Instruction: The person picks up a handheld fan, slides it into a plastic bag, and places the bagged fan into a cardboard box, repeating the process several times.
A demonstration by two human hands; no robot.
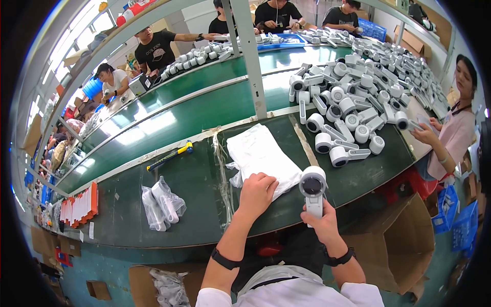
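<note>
My right hand (323,223) grips a white handheld device (313,187) by its handle. Its round head points up and shows a dark circular face. At the table's near edge, my left hand (257,193) has curled fingers on the near part of a stack of thin white plastic bags (262,153), seeming to pinch the top layer; the fingertips are partly hidden. Left of the stack lie two white devices in clear bags (162,203). A large heap of loose devices (353,110) covers the table to the right.
A yellow and black hammer (171,155) lies behind the bagged devices. Orange and white boxes (79,205) stand at the left. An upright post (250,61) rises behind the bags. One co-worker (450,130) stands at the right; others sit across the green conveyor (204,110). Open cartons (394,243) stand below.
</note>
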